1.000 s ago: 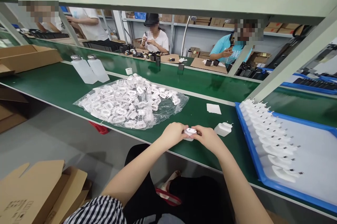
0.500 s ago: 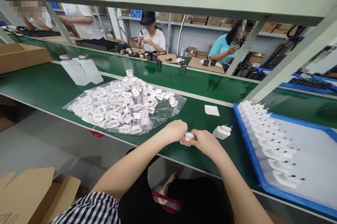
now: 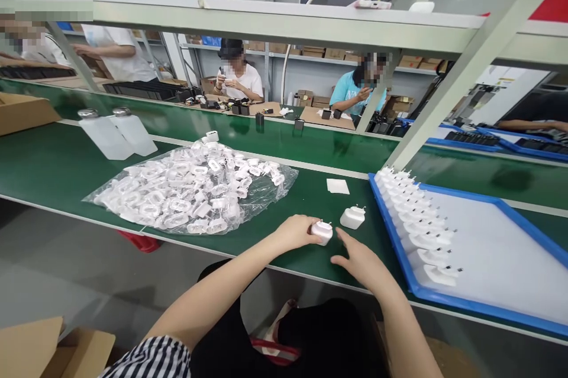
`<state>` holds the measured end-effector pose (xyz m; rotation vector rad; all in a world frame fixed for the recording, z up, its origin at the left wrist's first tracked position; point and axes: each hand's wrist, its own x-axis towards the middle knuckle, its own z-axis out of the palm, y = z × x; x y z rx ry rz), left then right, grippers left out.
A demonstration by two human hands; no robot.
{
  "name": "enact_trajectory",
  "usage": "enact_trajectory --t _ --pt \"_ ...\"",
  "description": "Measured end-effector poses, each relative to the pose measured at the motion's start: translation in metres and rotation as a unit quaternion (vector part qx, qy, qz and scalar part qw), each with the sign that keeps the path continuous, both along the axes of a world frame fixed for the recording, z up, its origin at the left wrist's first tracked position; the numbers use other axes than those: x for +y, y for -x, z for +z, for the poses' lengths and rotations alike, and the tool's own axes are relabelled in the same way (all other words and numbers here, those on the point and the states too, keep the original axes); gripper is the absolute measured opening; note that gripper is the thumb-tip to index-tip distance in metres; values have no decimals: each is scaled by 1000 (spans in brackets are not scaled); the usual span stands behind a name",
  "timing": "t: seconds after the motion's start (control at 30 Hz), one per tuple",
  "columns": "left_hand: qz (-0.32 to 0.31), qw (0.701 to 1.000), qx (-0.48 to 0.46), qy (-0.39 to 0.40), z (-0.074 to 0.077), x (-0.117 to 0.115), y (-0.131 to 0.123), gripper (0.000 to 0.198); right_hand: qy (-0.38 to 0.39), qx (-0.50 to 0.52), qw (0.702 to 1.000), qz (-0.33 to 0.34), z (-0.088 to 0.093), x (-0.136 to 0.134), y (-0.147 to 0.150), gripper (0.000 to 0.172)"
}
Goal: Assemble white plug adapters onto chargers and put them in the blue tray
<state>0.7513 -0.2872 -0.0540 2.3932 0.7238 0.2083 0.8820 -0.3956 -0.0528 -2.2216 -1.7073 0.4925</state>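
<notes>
My left hand (image 3: 298, 232) grips a white two-pin plug adapter (image 3: 322, 233) by its left side, over the green worktop near the front edge. The pins point up. To its right, my right hand (image 3: 357, 255) is apart from the adapter, thumb and fingers spread with nothing between them. A second white plug adapter (image 3: 353, 217) stands on the worktop just beyond my right hand. Farther left, a clear plastic bag (image 3: 268, 191) lies spread out under a heap of white plastic plug parts (image 3: 177, 189).
A blue-rimmed tray (image 3: 394, 248) at the right holds a row of white plug adapters (image 3: 421, 230). A white paper square (image 3: 338, 186) lies behind my hands. Two white bottles (image 3: 106, 135) stand at the left. Co-workers sit across the bench, beyond a shelf beam (image 3: 266, 20).
My right hand has let go of the adapter and moved off to the right, its fingers opening. My left hand still holds the adapter. The camera view has tilted up and turned right.
</notes>
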Motion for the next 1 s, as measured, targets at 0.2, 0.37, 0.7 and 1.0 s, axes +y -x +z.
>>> enact_trajectory --t 0.2,0.37,0.7,1.0 --pt "38 997 -51 50 -19 -10 -65 90 92 33 994 -43 4 -66 -26 48" --pt "5 992 -100 79 -18 -10 -107 81 106 66 991 -47 7 -87 -30 47" --pt "-31 998 -50 7 -12 -17 -142 77 61 12 997 41 -13 -62 -33 45" --pt "330 921 133 -161 15 76 15 32 -4 23 997 71 -22 -28 -26 39"
